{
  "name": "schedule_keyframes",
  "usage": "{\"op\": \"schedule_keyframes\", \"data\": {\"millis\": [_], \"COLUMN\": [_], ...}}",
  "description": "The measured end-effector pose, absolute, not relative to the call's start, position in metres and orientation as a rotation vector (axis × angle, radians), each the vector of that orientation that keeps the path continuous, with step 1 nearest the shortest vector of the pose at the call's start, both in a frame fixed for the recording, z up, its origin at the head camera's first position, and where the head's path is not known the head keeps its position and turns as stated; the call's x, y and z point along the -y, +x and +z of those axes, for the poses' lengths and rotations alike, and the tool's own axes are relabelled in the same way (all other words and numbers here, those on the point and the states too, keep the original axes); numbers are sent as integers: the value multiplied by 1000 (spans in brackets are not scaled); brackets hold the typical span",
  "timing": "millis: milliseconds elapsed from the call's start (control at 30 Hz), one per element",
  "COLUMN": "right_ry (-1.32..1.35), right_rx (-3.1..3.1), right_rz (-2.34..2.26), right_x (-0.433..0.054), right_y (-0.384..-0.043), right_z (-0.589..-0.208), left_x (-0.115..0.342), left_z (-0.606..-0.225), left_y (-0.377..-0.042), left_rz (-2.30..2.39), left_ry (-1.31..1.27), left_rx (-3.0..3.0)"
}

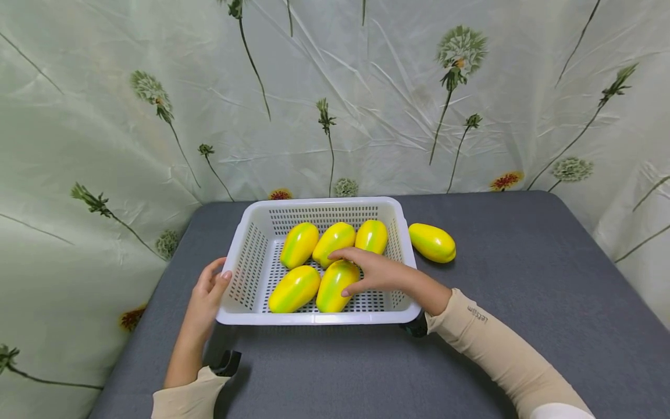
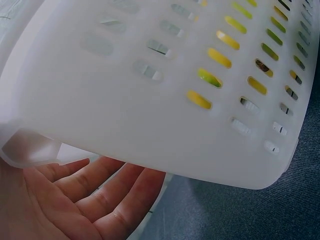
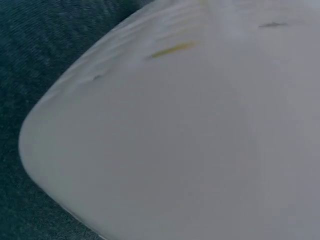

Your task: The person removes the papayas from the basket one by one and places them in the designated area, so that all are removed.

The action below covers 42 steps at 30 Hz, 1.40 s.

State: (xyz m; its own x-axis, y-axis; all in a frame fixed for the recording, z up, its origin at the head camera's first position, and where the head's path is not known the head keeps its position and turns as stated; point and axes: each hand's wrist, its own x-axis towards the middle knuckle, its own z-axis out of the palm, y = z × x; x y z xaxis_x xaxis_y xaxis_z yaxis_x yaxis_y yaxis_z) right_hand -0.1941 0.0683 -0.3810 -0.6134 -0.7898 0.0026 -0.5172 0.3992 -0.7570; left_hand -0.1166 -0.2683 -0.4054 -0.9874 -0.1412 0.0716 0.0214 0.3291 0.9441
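The right hand [image 1: 374,272] reaches over the right side of a white slotted basket [image 1: 314,319], and its grip is closed around the front right fruit [image 1: 331,291], a glossy yellow one with green streaks. That fruit lies inside the basket, between the fingers at its far end and the thumb on its right side, so it sits directly within the grip, on the left of the palm.

Just left of it lies the front left fruit [image 1: 295,289]. Beyond the fingers is a row of three: the back left fruit [image 1: 299,245], the back middle fruit [image 1: 335,241], close to the fingertips, and the back right fruit [image 1: 372,234]. A sixth, the outer fruit [image 1: 432,242], rests on the grey counter [image 1: 523,262] just beside the basket's right wall.

The left hand [image 1: 205,299] holds the basket's left rim, its thumb over the edge; the left wrist view shows the other fingers fairly straight along the outside, their tips partly hidden by the wall. In the right wrist view the basket's pale corner is blurred. A curtain [image 1: 377,87] printed with dandelions hangs behind the counter.
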Motion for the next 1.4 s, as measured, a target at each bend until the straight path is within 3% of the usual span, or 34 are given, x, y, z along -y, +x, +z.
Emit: {"op": "schedule_keyframes", "data": {"millis": [533, 1400], "right_ry": [-1054, -1089], "right_rx": [-2367, -2380], "right_rz": [-812, -1041], "right_x": [-66, -73], "right_y": [-194, -193], "right_z": [-384, -380], "left_x": [268, 267], "left_z": [-407, -406], "left_y": [-117, -116], "left_rz": [-1734, -1737], "left_ry": [127, 133], "left_rx": [2439, 2447]}}
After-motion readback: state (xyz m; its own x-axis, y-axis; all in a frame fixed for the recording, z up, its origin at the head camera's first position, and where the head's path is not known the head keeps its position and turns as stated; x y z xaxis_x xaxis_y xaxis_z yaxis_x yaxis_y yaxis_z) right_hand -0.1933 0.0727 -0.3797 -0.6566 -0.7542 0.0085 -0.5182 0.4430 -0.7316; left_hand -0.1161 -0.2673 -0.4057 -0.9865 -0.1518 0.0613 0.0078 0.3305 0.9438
